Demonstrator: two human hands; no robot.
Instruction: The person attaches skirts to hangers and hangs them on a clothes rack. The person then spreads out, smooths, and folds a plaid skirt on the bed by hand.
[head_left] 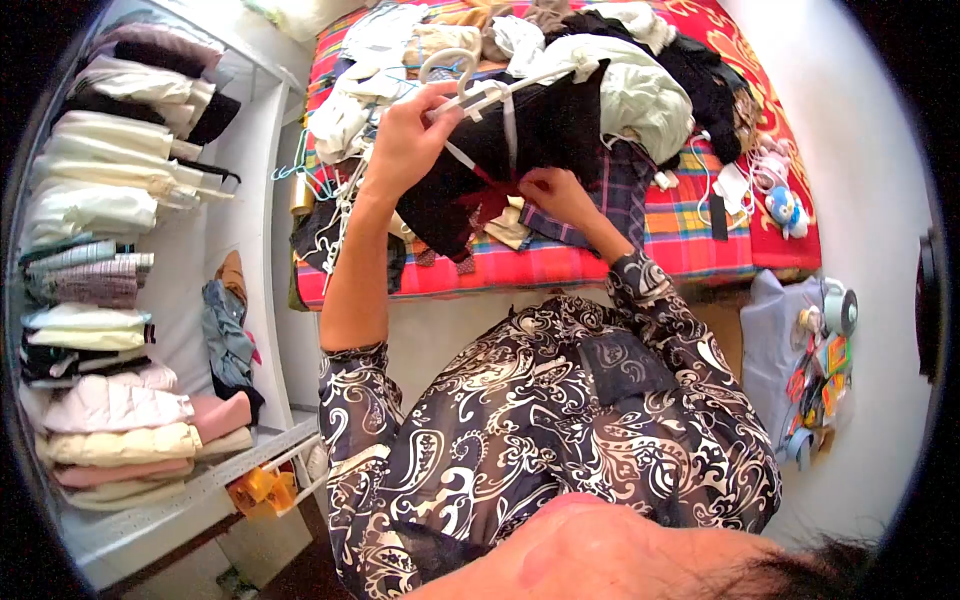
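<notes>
My left hand (412, 138) is closed around a white clothes hanger (490, 97), whose hook curls up above my fingers. A black garment (560, 125) with pale straps hangs from the hanger over the bed, a dark red patch showing at its lower middle. Lower and to the right, my right hand (562, 196) has its fingertips pinched together at the garment, near the end of a strap; exactly which part they grip is partly hidden. Beneath this hand lies a dark plaid cloth (622, 190).
Heaped clothes (640, 95) cover the back of the bed with its red checked cover (560, 268). At left stands an open wardrobe (258, 170) with hanging and folded clothes. Small plush toys (785, 205) and a white cable lie right. Several loose hangers (338, 215) lie at the bed's left edge.
</notes>
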